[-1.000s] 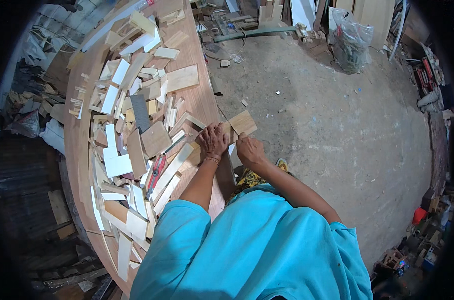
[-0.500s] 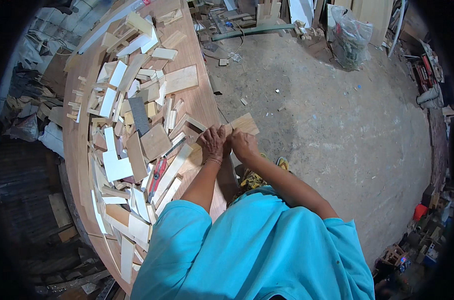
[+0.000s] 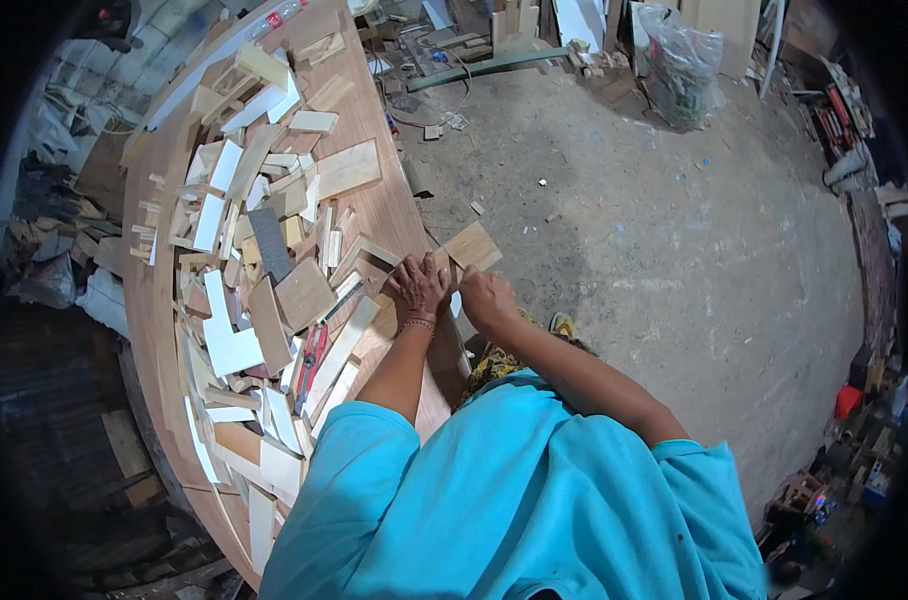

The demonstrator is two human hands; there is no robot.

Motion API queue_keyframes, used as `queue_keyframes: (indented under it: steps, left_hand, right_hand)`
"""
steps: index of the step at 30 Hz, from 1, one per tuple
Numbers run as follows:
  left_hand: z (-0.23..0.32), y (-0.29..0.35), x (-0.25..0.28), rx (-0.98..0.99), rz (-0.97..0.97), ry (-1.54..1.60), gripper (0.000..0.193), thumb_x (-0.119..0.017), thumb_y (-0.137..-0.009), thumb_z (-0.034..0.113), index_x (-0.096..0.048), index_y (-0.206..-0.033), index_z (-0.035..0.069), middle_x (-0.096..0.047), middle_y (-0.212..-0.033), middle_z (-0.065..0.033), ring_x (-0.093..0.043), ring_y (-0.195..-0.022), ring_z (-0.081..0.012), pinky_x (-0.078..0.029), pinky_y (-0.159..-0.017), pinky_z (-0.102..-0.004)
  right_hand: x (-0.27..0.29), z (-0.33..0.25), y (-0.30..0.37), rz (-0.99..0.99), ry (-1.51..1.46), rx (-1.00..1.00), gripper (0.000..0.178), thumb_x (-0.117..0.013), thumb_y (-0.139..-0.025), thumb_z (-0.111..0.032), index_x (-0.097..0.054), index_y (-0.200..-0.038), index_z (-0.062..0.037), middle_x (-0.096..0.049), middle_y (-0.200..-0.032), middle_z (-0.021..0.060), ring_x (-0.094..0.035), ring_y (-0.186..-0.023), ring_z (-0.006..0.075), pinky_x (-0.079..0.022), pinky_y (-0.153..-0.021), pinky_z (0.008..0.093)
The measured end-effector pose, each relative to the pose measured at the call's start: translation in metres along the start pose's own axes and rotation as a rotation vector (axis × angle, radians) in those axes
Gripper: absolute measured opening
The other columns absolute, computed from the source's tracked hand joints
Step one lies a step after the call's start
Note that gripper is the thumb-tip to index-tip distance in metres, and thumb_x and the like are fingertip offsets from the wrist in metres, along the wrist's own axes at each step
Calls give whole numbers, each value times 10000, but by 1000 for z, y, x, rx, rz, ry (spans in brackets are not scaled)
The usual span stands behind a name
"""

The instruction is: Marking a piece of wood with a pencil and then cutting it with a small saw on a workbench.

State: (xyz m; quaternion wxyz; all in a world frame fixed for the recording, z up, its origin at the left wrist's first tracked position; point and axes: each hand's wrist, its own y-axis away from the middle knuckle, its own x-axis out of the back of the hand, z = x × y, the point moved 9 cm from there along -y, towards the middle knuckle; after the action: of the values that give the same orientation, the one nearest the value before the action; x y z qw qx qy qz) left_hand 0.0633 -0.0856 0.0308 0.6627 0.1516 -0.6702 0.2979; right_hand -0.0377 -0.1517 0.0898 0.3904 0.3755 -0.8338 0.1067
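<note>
Workshop bench [image 3: 396,212] strewn with offcuts; both hands at its right-hand edge

Far left: dim ground, a jumble of scrap wood [image 3: 59,215] and a pale sack [image 3: 102,300] beside the bench. The bench's outline bends with the lens.

On the bench, left to right: wood offcuts [image 3: 304,292] in loose heaps, many overlapping; among them a white L-shaped piece [image 3: 234,350], a dark grey strip [image 3: 269,243] lying aslant, and a red-handled tool [image 3: 312,362] near the bench's middle. Farther up, a flat pale board [image 3: 349,170] lies near the edge.

Left hand [image 3: 419,288], bracelet [image 3: 420,323] at the wrist: back up, fingers slightly spread and bent down over wood at the bench edge. Cannot tell how firmly they grip.

Wooden panel [image 3: 474,247]: squarish, light brown, just beyond the left fingertips, jutting past the bench edge above the floor.

Right hand [image 3: 489,302]: fingers curled in, close below the panel. Cannot tell whether they hold anything; the palm is hidden.

Turquoise shirt [image 3: 474,480] fills the lower middle. One yellowish shoe [image 3: 564,326] shows right of the patterned trousers [image 3: 499,365].

Rightward: grey concrete floor [image 3: 664,250] with scattered chips; a filled clear plastic bag [image 3: 682,75] at the far side. Far right, a red object [image 3: 847,402] amid clutter.
</note>
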Motion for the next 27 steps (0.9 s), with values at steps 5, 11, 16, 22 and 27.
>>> queue_keyframes:
  steps: [5,11,16,22,27]
  left_hand:
    - [-4,4,0,-52,-42,-50,371,-454,-724,382,-509,-1009,150,-441,-1027,-148,-420,-937,-298,-301,-772,-477]
    - [23,6,5,-7,-26,83,374,-446,-729,366,-512,-1005,122,-426,-1042,-161,-377,-978,-327,-276,-766,-534]
    - [5,2,10,2,-18,45,370,-464,-713,355,-489,-1002,125,-422,-940,-123,-395,-924,-286,-279,-764,-470]
    - [11,-4,28,8,-11,48,340,-476,-728,327,-471,-1014,142,-423,-914,-112,-404,-889,-281,-305,-754,-447]
    - [3,-3,8,-5,16,103,349,-478,-712,331,-470,-1007,144,-407,-954,-125,-382,-921,-296,-259,-760,-481]
  right_hand:
    - [21,-23,13,77,-110,174,269,-356,-762,-182,-504,-654,15,-530,-663,242,-551,-651,378,-429,-573,443]
    - [8,5,23,-94,209,-18,340,-339,-813,-234,-516,-640,-1,-535,-634,219,-565,-615,350,-426,-550,431]
    - [-1,-5,0,-88,-53,-54,291,-322,-822,-160,-506,-708,33,-553,-687,226,-575,-660,336,-440,-586,419]
    - [4,-5,20,-173,288,-55,137,-491,-717,-120,-516,-765,6,-576,-648,194,-593,-632,313,-464,-563,402]
    - [-6,0,-3,-73,120,-13,197,-451,-751,-170,-513,-728,16,-558,-648,229,-573,-665,366,-457,-575,426]
